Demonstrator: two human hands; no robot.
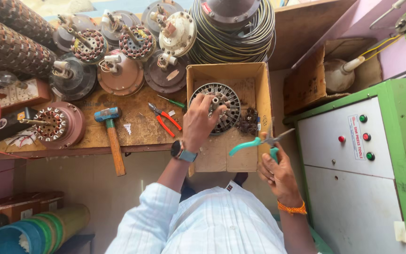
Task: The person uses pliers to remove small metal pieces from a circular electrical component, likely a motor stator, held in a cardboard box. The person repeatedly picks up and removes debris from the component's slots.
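A round slotted metal stator (222, 106) lies in an open cardboard box (254, 75) at the edge of the wooden bench (139, 124), with a dark tangle of wire scraps (249, 121) just beside it on the box floor. The left hand (198, 123), a watch on its wrist, reaches into the box and its fingers close on the stator's hub. The right hand (278, 174), with an orange band at the wrist, is curled around teal-handled pliers (259, 141), held just off the box's right wall, jaws parted. On the bench left of the box lie red-handled pliers (165, 120), a green screwdriver (172, 101) and a blue-headed hammer (111, 136). Behind them stand several fan motors (118, 70). A green cabinet (400, 155) with coloured buttons stands at right.
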